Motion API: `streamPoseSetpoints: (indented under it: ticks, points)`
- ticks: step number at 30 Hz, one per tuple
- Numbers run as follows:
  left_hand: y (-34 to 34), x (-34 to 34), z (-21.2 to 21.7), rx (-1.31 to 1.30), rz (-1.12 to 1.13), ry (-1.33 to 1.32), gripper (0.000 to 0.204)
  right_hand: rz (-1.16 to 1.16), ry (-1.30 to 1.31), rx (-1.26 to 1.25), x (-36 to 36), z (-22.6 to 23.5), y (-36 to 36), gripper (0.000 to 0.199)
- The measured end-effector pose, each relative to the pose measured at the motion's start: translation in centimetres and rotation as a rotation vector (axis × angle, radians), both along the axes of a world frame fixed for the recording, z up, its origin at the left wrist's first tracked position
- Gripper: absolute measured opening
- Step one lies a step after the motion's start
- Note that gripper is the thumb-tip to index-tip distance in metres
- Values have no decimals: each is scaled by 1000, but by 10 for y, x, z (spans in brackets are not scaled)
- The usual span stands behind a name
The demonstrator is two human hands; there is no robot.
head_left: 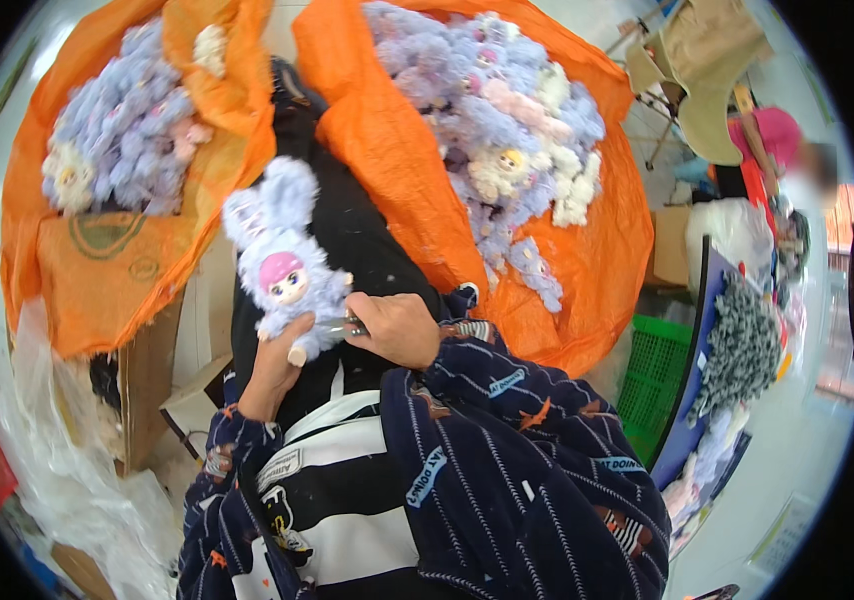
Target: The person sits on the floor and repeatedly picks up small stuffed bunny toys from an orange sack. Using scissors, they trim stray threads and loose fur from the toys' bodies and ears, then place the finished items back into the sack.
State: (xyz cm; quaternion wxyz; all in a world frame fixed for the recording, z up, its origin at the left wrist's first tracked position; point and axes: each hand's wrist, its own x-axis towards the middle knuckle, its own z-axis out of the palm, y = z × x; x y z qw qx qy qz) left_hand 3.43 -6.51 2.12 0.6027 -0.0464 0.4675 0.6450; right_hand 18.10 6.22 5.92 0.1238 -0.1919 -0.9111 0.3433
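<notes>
A lavender plush doll (292, 255) with tall fluffy ears, pink hair and a vinyl face rests over my lap, face up. My left hand (275, 368) is closed around its lower body, with the thumb on the front. My right hand (402, 328) grips small metal scissors (350, 326) at the doll's side. The blades lie against the fur near my left thumb, and their tips are hard to make out. Most of the scissors' handle is hidden by my right fingers.
Lavender, white and pink plush dolls are heaped in orange sacks, one heap (127, 130) at left, another (487, 110) at right. A cardboard box (152, 390) stands at left beside clear plastic (77, 460). At right are a green crate (652, 375), grey plush pieces (737, 340) and another person (772, 140).
</notes>
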Motion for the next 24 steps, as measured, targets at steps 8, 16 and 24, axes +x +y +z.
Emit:
streamPoseSetpoints:
  ticks: [8,16,24]
  points:
    - [19,-24,14,14,-84,337,45,-465,152,-568,17,-8,36,23]
    - [101,-149,93,558,597,269,36,-1131,-38,-545,188,-186,174,31]
    - [68,-64,-27,145,157,-125,26,-1124,-662,-625,221,-313,94,41]
